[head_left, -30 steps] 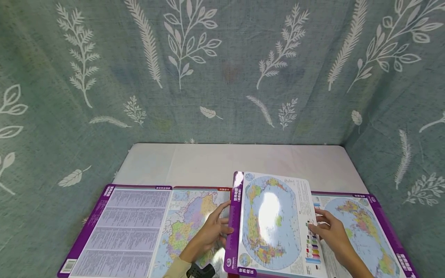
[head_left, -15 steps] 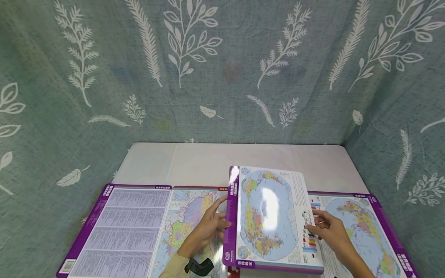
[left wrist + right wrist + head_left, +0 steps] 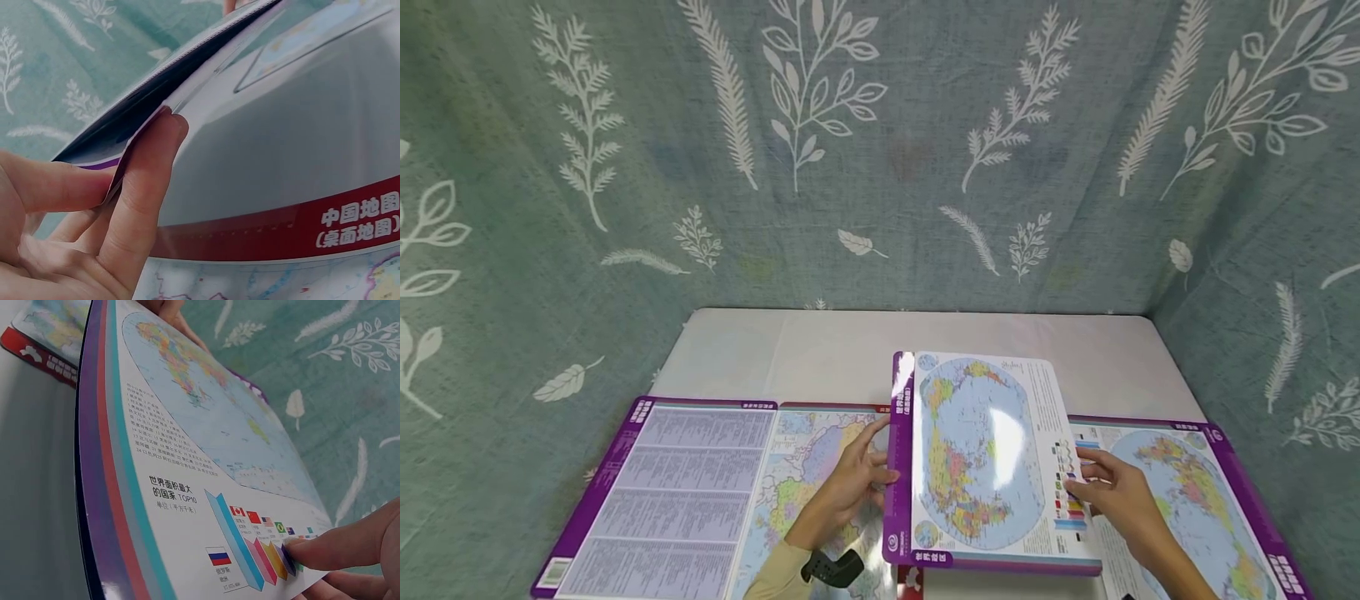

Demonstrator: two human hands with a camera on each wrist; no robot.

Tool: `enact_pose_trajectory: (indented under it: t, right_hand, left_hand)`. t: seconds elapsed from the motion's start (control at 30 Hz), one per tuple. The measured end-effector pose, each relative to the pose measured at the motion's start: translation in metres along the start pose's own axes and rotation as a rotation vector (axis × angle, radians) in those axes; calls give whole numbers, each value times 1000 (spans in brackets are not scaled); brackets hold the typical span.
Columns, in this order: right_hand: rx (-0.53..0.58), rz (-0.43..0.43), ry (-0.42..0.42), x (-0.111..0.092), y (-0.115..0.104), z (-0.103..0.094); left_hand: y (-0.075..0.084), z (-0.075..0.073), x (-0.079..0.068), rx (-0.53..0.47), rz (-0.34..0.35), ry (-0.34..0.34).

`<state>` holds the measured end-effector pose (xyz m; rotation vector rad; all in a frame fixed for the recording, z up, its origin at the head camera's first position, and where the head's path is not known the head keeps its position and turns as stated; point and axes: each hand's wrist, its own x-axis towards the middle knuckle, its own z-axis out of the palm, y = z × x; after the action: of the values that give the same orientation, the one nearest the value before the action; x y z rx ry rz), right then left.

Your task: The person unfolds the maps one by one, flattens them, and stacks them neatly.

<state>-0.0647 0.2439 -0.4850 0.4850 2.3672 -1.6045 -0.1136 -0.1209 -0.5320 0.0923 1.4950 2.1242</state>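
Both hands hold a laminated, purple-bordered world map [image 3: 981,458] between them, turned sideways and lifted over the table. My left hand [image 3: 844,490] pinches its purple left edge between thumb and fingers; in the left wrist view the pinched sheet edge [image 3: 140,134] stands apart from the layer above it. On the opposite side, my right hand [image 3: 1116,496] grips the white edge, its thumb [image 3: 337,540] on top over the row of flag arrows and the other fingers underneath. The right wrist view shows the map bowing slightly, with purple, red and teal stripes along its near edge.
At left lies a purple-edged sheet of text columns [image 3: 677,483], beside a China map [image 3: 812,467] with a red border. Another world map [image 3: 1195,492] lies at right, partly under my right hand. The white table [image 3: 820,354] ends at a leaf-patterned cloth [image 3: 880,167] behind.
The held world map has risen away from me and shifted slightly left, showing some white table and red border below it. Both hands keep their grip. The head view has swung slightly.
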Motion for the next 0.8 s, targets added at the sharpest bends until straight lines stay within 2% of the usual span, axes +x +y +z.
enact_pose_trajectory:
  t: [0.4, 0.8]
  right_hand:
    - [25, -14, -8, 3, -7, -3]
    - [85, -38, -49, 8, -16, -7]
  left_hand:
    - [10, -2, 7, -8, 1, -2]
    - [17, -4, 14, 2, 14, 42]
